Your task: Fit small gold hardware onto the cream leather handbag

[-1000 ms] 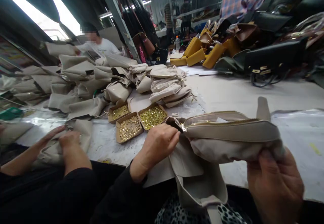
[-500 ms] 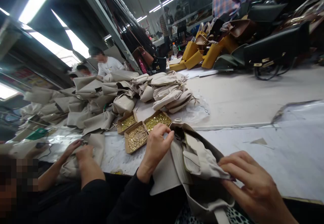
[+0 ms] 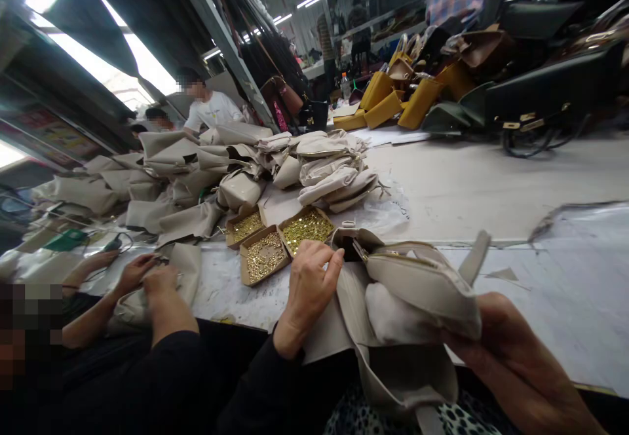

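A beige handbag point(image 3: 413, 373) hangs open over the table's near edge, its flap point(image 3: 327, 330) below my left hand point(image 3: 314, 284). That hand is closed, thumb and fingers pinching the bag's upper rim. On the right, my right hand point(image 3: 511, 343) is closed round the end of a beige zippered pouch point(image 3: 422, 268) with pale lining cloth below it. The pouch lies across the bag's mouth; its far end by the rim looks tucked inside. The fingertips of my right hand are hidden behind the pouch. Beyond my left hand stand cardboard trays point(image 3: 265, 274) of small gold metal fittings.
A heap of beige bag pieces point(image 3: 181, 173) fills the table's left and middle. Yellow bags point(image 3: 383, 104) and a black bag point(image 3: 545, 94) lie at the back. At my left, a co-worker's hands point(image 3: 160, 274) work on another beige piece point(image 3: 184, 268). A scrap point(image 3: 504, 274) lies to the right.
My right hand has turned and brought the zippered pouch up over the bag's mouth, showing its outer side and zip where the lining showed before. My left hand keeps its pinch on the rim.
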`<state>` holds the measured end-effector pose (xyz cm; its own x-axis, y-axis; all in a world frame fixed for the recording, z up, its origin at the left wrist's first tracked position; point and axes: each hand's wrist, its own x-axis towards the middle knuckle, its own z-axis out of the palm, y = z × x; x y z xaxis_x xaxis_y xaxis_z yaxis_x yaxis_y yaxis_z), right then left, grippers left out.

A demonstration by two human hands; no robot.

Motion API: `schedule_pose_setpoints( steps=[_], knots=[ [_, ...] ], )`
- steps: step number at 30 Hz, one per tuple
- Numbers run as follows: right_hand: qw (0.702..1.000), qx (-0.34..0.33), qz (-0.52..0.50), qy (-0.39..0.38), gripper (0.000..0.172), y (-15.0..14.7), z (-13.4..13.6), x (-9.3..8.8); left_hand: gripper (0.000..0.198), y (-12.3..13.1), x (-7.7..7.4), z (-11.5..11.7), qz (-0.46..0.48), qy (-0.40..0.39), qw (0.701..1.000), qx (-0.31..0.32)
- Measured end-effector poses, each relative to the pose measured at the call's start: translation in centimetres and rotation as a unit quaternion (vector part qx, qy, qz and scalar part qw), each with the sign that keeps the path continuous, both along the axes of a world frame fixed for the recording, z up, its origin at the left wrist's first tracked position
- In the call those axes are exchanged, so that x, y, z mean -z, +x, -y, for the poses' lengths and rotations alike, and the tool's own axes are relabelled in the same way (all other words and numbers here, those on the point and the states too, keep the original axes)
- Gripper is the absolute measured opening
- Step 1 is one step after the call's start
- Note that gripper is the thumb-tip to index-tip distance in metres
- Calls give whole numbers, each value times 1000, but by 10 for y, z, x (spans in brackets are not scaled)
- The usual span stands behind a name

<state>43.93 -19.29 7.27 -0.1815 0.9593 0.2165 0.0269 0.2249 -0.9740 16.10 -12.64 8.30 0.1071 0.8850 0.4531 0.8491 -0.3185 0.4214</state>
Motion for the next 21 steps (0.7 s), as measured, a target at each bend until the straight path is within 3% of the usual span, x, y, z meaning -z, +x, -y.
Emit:
schedule_pose_setpoints(
  steps=[4,6,12,15,18,21],
  knots=[
    [983,-124,121,61,15,-5,1,5,34,0,2,-1,29,-9,1000,-5],
    [975,-145,161,49,19,-6,-3,9,24,-1,3,-1,53,-5,999,-11],
    [992,-44,112,-30,22,3,-6,14,8,-13,8,7,127,-51,991,10],
    [993,6,118,-15,22,1,1,21,38,-27,18,19,243,-108,964,24],
    [991,53,125,10,21,-4,11,33,69,-28,40,34,368,-168,914,17],
    [991,95,91,17,19,-12,18,44,75,-12,68,43,467,-202,861,-23]
  ],
)
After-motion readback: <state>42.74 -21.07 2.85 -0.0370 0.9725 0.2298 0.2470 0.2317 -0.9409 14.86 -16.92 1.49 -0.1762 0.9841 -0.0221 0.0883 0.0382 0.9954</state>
